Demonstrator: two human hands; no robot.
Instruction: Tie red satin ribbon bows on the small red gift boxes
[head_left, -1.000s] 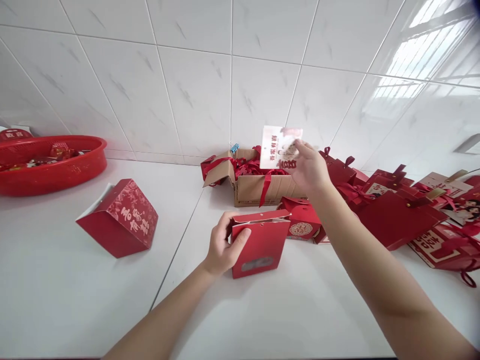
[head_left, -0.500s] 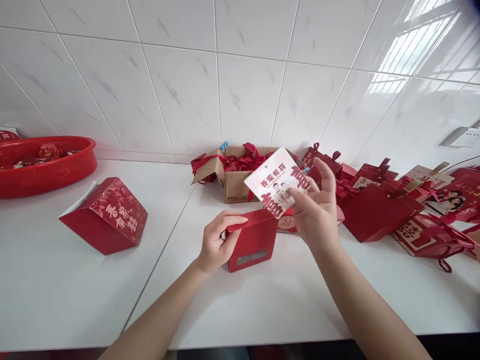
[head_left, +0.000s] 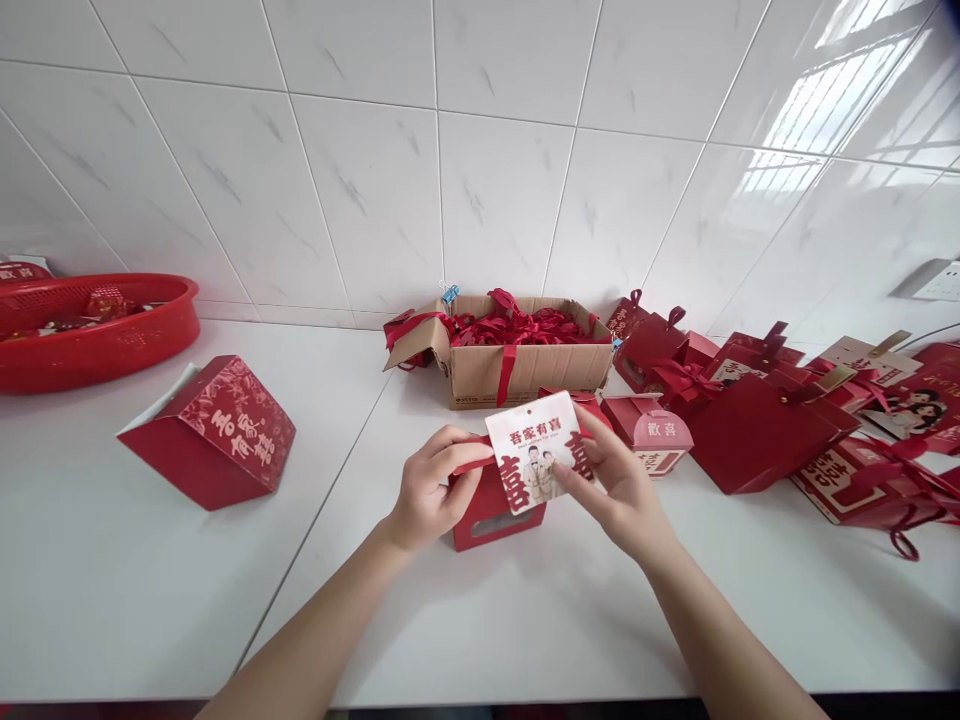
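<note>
A small red gift box (head_left: 477,522) with an oval window low on its front stands on the table before me. My left hand (head_left: 437,487) pinches the top flap of this box at its left end. Between the thumb and fingers of my right hand (head_left: 616,487) is a white square card (head_left: 534,452) with red characters and a cartoon couple printed on it. The card faces me and overlaps the upper right of the box, hiding that part. Whether card and box touch, I cannot tell.
Behind stands an open cardboard box (head_left: 540,375) full of red ribbons. A red patterned box (head_left: 238,430) lies tilted at left, near a red plastic basket (head_left: 150,335). Several red gift boxes and bags (head_left: 765,430) crowd the right side. A tiled wall (head_left: 495,200) closes the back.
My right hand has brought the card down and toward me, from above the box to in front of its upper part. The card is now more upright. My left hand keeps its pinch.
</note>
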